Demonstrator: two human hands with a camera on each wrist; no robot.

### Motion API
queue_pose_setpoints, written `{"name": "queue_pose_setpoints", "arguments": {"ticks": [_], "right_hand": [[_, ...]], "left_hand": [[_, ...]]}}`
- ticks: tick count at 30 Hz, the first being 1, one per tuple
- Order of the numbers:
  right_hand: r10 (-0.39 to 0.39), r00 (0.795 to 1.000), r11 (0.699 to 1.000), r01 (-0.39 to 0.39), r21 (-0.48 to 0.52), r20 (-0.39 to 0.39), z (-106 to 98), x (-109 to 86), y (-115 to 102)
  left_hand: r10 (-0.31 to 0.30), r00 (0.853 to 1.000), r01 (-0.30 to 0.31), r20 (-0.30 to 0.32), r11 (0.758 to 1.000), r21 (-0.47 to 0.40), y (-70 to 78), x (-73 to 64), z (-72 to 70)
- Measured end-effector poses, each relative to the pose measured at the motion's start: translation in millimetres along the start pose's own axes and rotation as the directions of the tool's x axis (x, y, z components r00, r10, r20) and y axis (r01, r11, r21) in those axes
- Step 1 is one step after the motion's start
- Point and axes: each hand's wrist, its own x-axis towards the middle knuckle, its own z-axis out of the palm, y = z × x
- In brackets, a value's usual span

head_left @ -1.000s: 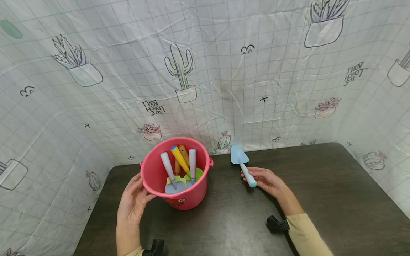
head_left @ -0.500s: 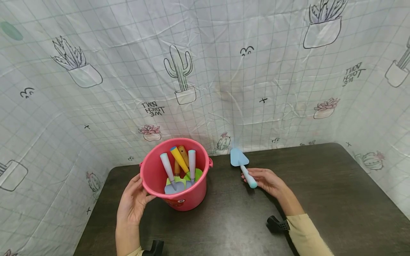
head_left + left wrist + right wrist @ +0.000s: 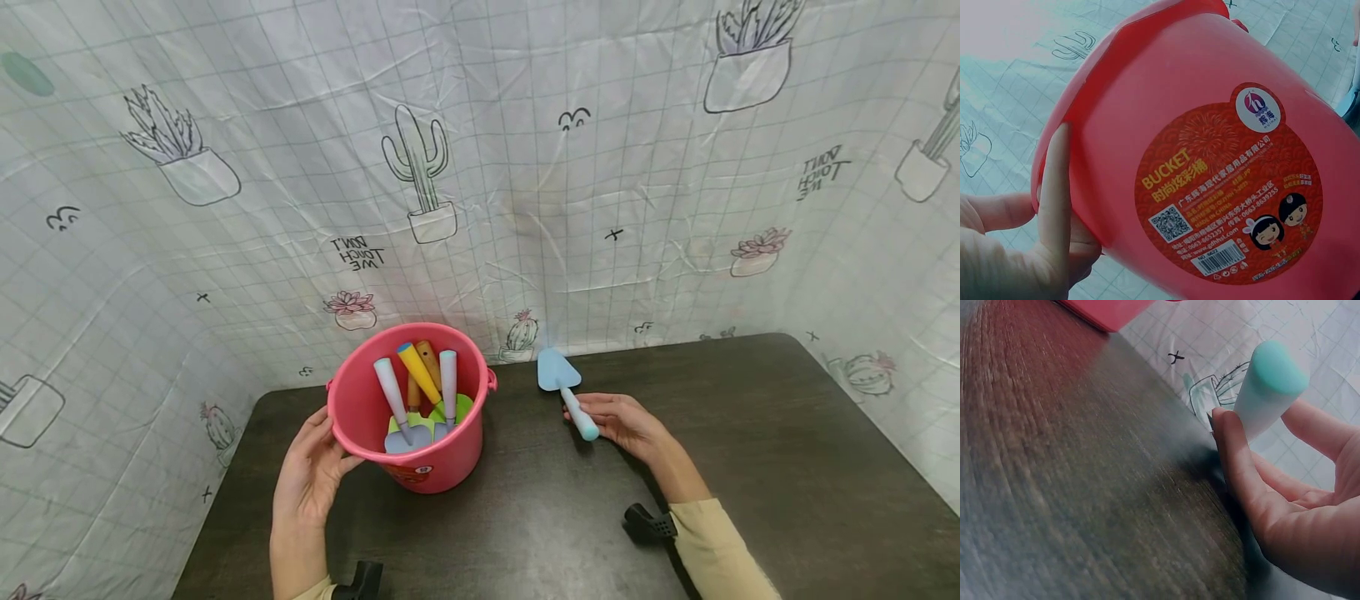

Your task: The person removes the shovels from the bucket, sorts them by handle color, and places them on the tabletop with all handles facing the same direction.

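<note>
My left hand (image 3: 311, 471) grips the rim of a pink bucket (image 3: 453, 467) at its left side; in the left wrist view the thumb (image 3: 1057, 187) lies along the outside below the rim. Several toy garden tools stand in the bucket, among them a white-handled grey spade (image 3: 408, 438) and a yellow-handled one (image 3: 420, 371) with a green head. To the right of the bucket, my right hand (image 3: 626, 427) pinches the handle of a light blue trowel (image 3: 557, 371), blade pointing away towards the cloth. In the right wrist view the handle's mint end (image 3: 1279, 369) faces the camera.
A dark wooden table (image 3: 540, 533) lies under everything. Pale gridded cloth (image 3: 510, 167) printed with cacti hangs close behind its back edge and along both sides. Black wrist mounts (image 3: 648, 527) sit at both sleeves.
The trowel's blade has dipped slightly while the right hand keeps hold of its handle. The bucket and the left hand stay put; the head view shifts a little.
</note>
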Motion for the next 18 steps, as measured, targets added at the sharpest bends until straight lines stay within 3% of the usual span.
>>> {"name": "queue_pose_setpoints", "arguments": {"ticks": [18], "right_hand": [[-0.017,0.997,0.993,0.008,-0.115,-0.078,2.1,-1.9,-1.8]], "left_hand": [[0.004,1.000,-0.004,0.000,1.000,0.007,0.1,0.8,-1.3]]}}
